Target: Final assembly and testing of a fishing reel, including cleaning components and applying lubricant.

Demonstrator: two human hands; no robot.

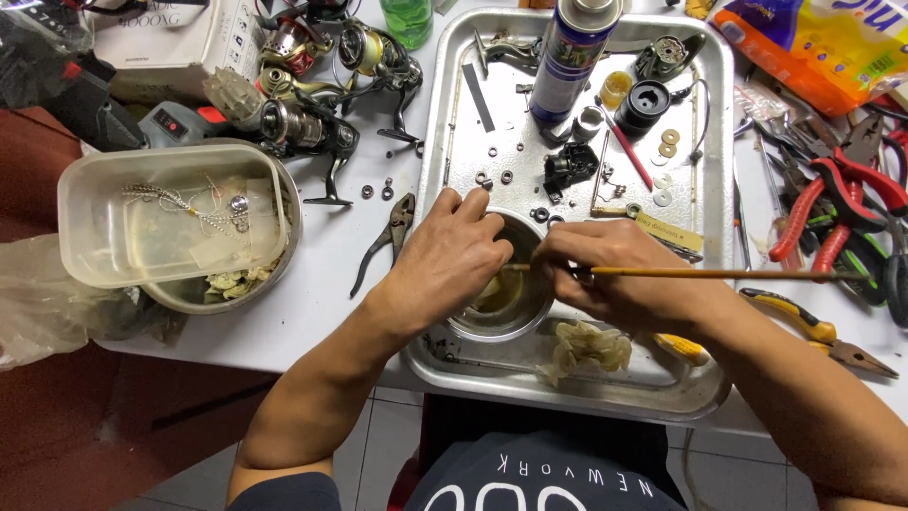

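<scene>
the left hand (445,260) curls over the rim of the small steel bowl (501,317), fingers closed on something small inside it, though what it is stays hidden. the right hand (615,274) pinches a long thin brush (700,273), its tip dipped into the bowl, handle pointing to three o'clock. the bowl sits at six o'clock on the metal tray (719,142), a crumpled rag (584,345) just beside it. the spray can (572,57) stands at twelve. short, light strokes with the part held low over the bowl would keep drips inside.
</scene>
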